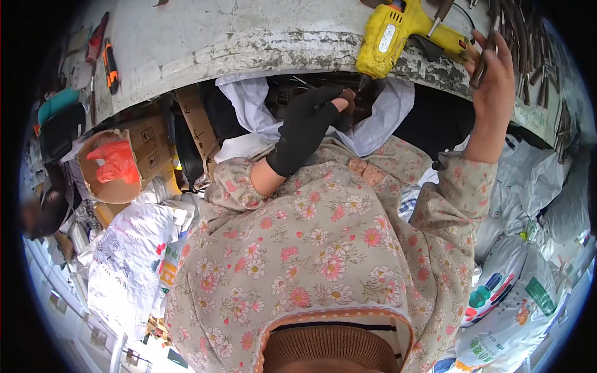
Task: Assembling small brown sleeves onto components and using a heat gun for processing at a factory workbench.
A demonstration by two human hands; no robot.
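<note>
My left hand [308, 127], in a black glove with a bare thumb tip, is closed on a small brown piece [349, 99] just below the table edge. Fingers hide most of that piece, so its kind is unclear. Right beside it, the nozzle of a yellow glue gun [380, 46] points down over the edge. My bare right hand [493, 81] is raised at the right, its fingers bent round a thin dark brown strip [486, 60]. Many similar brown strips [527, 43] lie close by on the table.
A worn white table [249, 31] spans the far side, with an orange-black utility knife [111, 65] at its left. White cloth [245, 102] hangs beneath the edge. A cardboard box [146, 155] with a red bag stands left; plastic bags [510, 292] crowd the right.
</note>
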